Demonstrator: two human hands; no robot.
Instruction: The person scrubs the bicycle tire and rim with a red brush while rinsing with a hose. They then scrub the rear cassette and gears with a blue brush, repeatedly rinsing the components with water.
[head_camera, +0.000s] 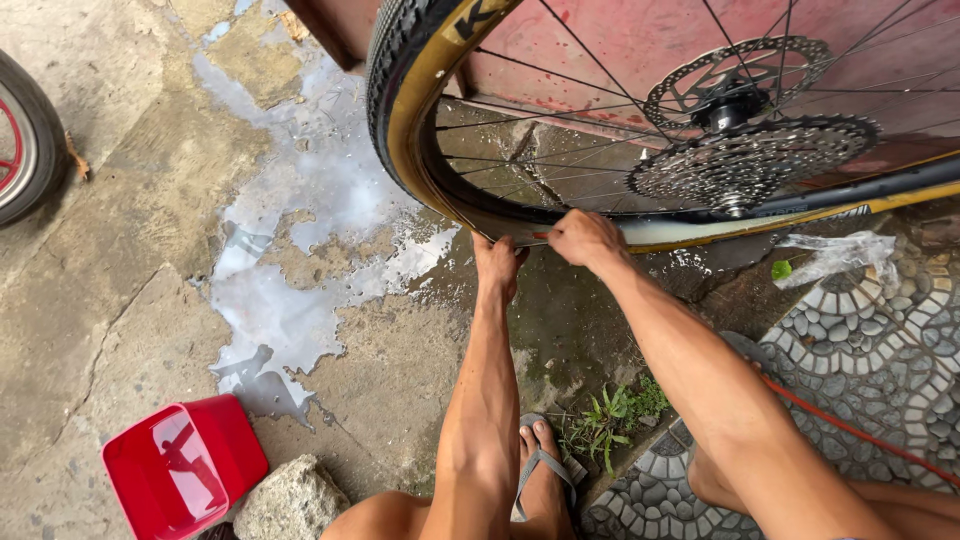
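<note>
Both hands, left hand (497, 262) and right hand (585, 238), pinched the tan tyre (420, 110) at the rim. Wet concrete (300, 300) under the hands; grip could slip.

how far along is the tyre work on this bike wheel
Done: the tan-walled tyre sits around the rim along the left and upper arc. In hand: the left hand and right hand press at the tyre edge by the bottom of the rim. Left: whether that bottom stretch is seated cannot be told, as the hands cover it.
</note>
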